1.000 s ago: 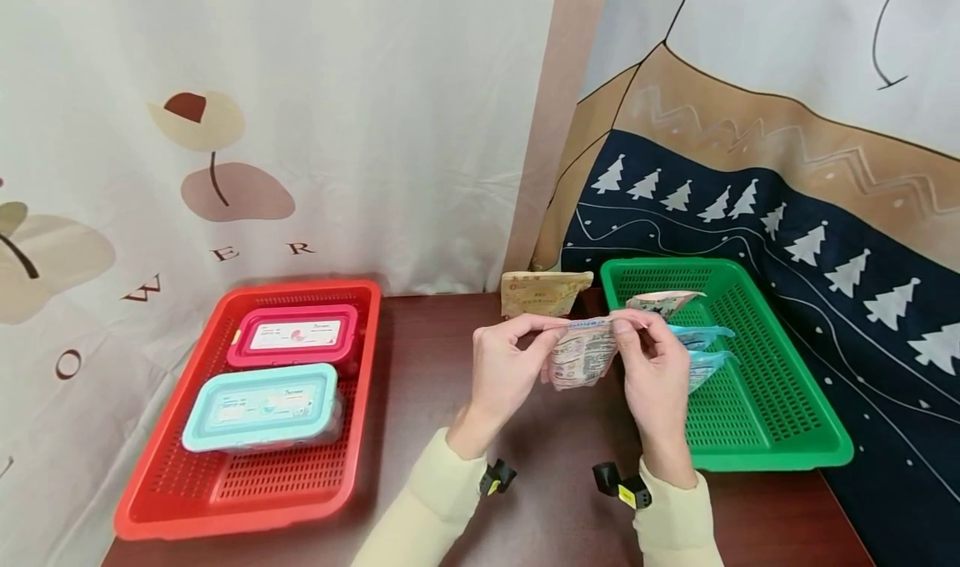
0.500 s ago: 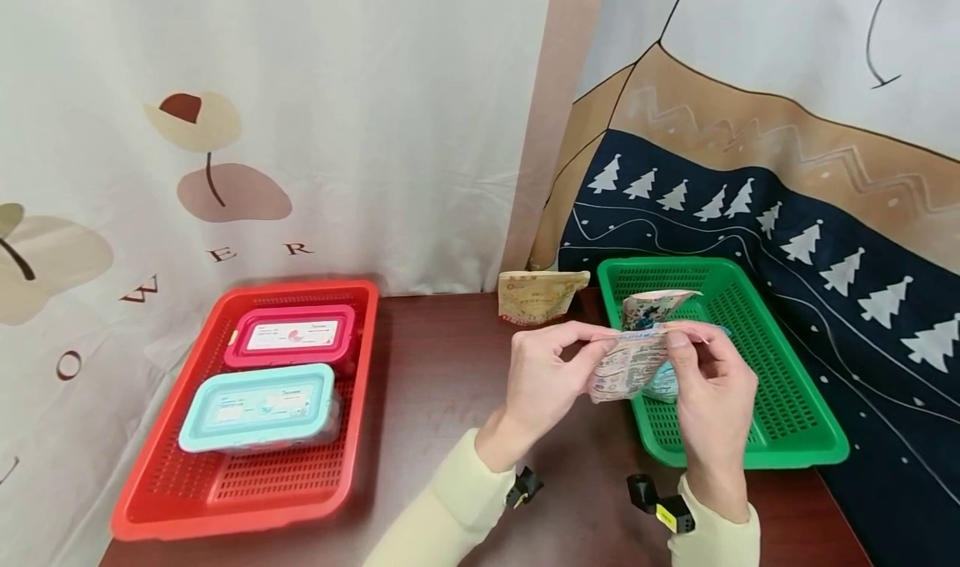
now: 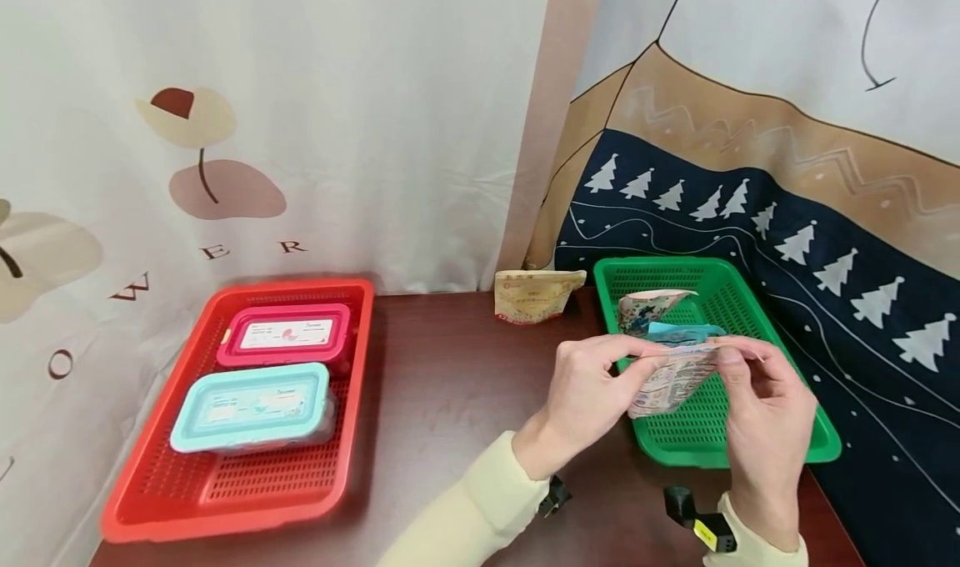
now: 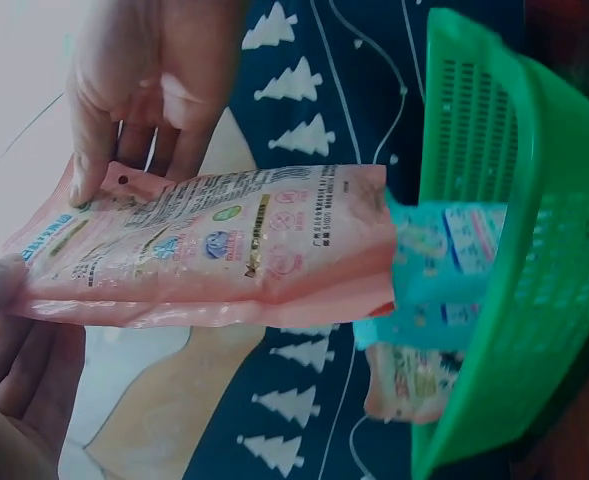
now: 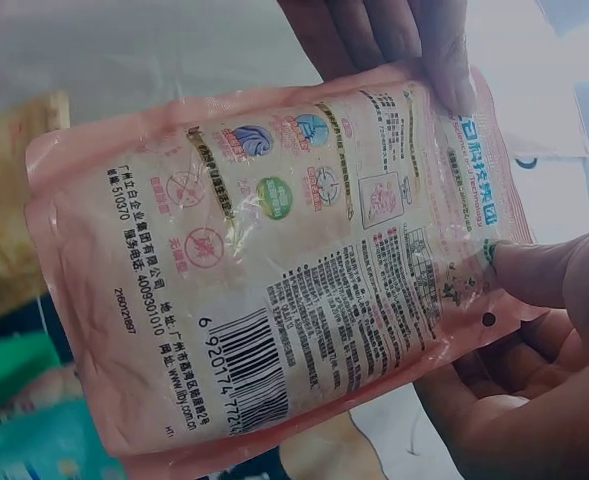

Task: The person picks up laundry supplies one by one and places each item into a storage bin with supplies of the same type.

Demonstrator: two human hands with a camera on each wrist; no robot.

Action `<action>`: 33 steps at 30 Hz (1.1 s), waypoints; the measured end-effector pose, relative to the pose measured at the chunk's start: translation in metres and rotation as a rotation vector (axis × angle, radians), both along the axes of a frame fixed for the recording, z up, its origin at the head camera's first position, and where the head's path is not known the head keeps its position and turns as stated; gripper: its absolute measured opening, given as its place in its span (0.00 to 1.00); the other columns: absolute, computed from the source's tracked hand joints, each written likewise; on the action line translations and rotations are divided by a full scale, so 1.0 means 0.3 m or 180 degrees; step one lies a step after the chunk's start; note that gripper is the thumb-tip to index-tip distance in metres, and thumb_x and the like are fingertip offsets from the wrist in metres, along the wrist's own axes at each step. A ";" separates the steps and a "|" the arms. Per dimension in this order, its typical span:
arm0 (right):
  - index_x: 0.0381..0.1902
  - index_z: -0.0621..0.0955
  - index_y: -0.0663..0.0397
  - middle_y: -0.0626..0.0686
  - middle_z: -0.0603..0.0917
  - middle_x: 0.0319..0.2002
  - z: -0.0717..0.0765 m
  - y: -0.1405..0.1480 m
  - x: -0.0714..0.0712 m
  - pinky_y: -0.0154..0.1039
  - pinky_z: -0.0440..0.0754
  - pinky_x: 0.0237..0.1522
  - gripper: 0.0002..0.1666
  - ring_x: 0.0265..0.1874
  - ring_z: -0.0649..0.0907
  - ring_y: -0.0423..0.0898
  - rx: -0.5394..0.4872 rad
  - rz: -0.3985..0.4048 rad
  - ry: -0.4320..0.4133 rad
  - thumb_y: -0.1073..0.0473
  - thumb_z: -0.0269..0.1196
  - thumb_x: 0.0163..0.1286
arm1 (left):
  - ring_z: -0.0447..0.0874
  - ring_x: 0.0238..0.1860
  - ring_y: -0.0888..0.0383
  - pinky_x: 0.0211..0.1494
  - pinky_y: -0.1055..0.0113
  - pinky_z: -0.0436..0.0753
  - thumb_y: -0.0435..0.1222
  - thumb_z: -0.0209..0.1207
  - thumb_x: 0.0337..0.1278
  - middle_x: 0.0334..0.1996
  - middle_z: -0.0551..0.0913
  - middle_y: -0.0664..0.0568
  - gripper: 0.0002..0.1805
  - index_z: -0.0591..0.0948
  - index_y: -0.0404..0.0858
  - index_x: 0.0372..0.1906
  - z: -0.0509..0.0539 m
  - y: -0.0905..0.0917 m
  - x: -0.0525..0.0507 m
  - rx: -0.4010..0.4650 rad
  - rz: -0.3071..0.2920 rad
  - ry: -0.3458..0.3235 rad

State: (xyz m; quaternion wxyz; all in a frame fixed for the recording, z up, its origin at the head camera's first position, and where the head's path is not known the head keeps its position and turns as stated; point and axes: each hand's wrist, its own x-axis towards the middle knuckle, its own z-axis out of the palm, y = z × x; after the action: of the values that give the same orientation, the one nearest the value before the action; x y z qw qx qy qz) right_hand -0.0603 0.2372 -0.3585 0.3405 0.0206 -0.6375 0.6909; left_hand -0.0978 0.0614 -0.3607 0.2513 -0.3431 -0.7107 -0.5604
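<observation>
Both hands hold a pink printed pouch [image 3: 672, 381] by its top edge, over the near left part of the green basket [image 3: 823, 446]. My left hand [image 3: 596, 396] pinches one top corner between thumb and fingers. The other corner is pinched by my right hand [image 3: 768, 421]. Small text and a barcode cover the pouch's face in the right wrist view. Just beyond it, blue pouches [image 4: 444, 265] and a patterned pouch [image 3: 647, 308] stand in the basket. The held pouch hides part of the blue ones in the head view.
A tan pouch [image 3: 536, 296] stands on the dark wooden table [image 3: 442, 383] left of the green basket. At the left, a red basket [image 3: 341, 459] holds a pink-lidded box [image 3: 285, 335] and a blue-lidded box [image 3: 251, 406]. Printed curtains [image 3: 375, 133] hang behind the table.
Both hands have moved right and slightly nearer with the pink pouch, from the table beside the green basket to over it. The blue and patterned pouches stay in the basket.
</observation>
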 end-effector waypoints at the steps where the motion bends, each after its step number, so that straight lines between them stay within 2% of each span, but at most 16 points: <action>1: 0.46 0.79 0.87 0.56 0.89 0.40 0.000 0.010 0.002 0.30 0.82 0.44 0.13 0.37 0.85 0.45 -0.0006 -0.0006 0.0042 0.75 0.64 0.71 | 0.87 0.37 0.72 0.34 0.85 0.77 0.31 0.70 0.62 0.37 0.92 0.52 0.04 0.92 0.37 0.41 0.000 0.010 0.001 -0.0013 -0.0024 0.0020; 5: 0.46 0.79 0.88 0.55 0.90 0.39 -0.001 0.049 0.014 0.30 0.82 0.46 0.14 0.39 0.86 0.44 0.0074 -0.0163 0.0069 0.75 0.65 0.70 | 0.88 0.43 0.71 0.45 0.83 0.80 0.32 0.70 0.63 0.38 0.92 0.53 0.05 0.92 0.37 0.41 0.002 0.052 0.002 -0.0120 -0.0083 0.0110; 7: 0.45 0.78 0.89 0.56 0.90 0.39 -0.008 0.068 0.016 0.30 0.82 0.46 0.14 0.39 0.86 0.45 0.0002 -0.0183 0.0129 0.76 0.65 0.69 | 0.88 0.44 0.72 0.47 0.84 0.79 0.33 0.70 0.64 0.39 0.92 0.54 0.05 0.92 0.39 0.42 0.002 0.073 0.002 -0.0208 -0.0080 0.0117; 15: 0.46 0.80 0.86 0.56 0.90 0.38 -0.037 0.137 0.030 0.28 0.82 0.44 0.13 0.37 0.86 0.44 -0.0076 -0.0402 -0.0057 0.76 0.65 0.69 | 0.87 0.39 0.73 0.40 0.87 0.76 0.37 0.67 0.68 0.39 0.92 0.56 0.06 0.92 0.41 0.43 -0.021 0.145 0.007 -0.0345 -0.0235 -0.0177; 18: 0.46 0.79 0.88 0.56 0.90 0.38 -0.055 0.156 0.028 0.28 0.82 0.44 0.13 0.37 0.86 0.44 -0.0092 -0.0358 -0.0044 0.77 0.65 0.68 | 0.87 0.38 0.72 0.39 0.87 0.75 0.38 0.66 0.69 0.39 0.92 0.56 0.07 0.92 0.42 0.43 -0.037 0.158 0.006 -0.0386 -0.0246 -0.0233; 24: 0.46 0.80 0.86 0.50 0.90 0.38 -0.096 0.179 0.025 0.26 0.81 0.44 0.12 0.38 0.86 0.42 0.0226 -0.0424 -0.0273 0.76 0.64 0.70 | 0.88 0.41 0.70 0.45 0.87 0.76 0.38 0.66 0.70 0.41 0.92 0.56 0.07 0.92 0.42 0.45 -0.074 0.163 -0.001 -0.0522 -0.0184 -0.0224; 27: 0.46 0.81 0.84 0.47 0.90 0.37 -0.117 0.186 0.022 0.25 0.80 0.43 0.11 0.37 0.85 0.40 0.0356 -0.0527 -0.0455 0.75 0.64 0.71 | 0.87 0.40 0.73 0.43 0.88 0.75 0.39 0.64 0.71 0.41 0.92 0.59 0.08 0.92 0.44 0.45 -0.092 0.170 -0.008 -0.0706 -0.0075 -0.0173; 29: 0.46 0.81 0.82 0.46 0.90 0.37 -0.134 0.194 0.018 0.25 0.80 0.42 0.11 0.36 0.85 0.39 0.0427 -0.0554 -0.0554 0.74 0.64 0.71 | 0.87 0.39 0.75 0.42 0.89 0.74 0.40 0.64 0.72 0.40 0.91 0.61 0.08 0.92 0.46 0.45 -0.105 0.176 -0.013 -0.0825 0.0000 -0.0163; 33: 0.47 0.84 0.75 0.39 0.88 0.36 -0.164 0.209 0.016 0.22 0.79 0.39 0.10 0.34 0.84 0.35 0.0866 -0.0790 -0.0903 0.70 0.65 0.73 | 0.80 0.29 0.78 0.31 0.88 0.70 0.41 0.63 0.73 0.38 0.91 0.62 0.08 0.91 0.47 0.45 -0.131 0.187 -0.022 -0.0985 0.0018 -0.0259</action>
State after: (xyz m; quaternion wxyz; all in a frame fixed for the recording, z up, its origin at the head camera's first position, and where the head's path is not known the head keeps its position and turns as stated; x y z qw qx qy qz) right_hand -0.0554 0.2998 -0.4077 0.3239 -0.1096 -0.7639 0.5473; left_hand -0.1044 0.1175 -0.4000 0.1681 -0.3527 -0.7991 -0.4569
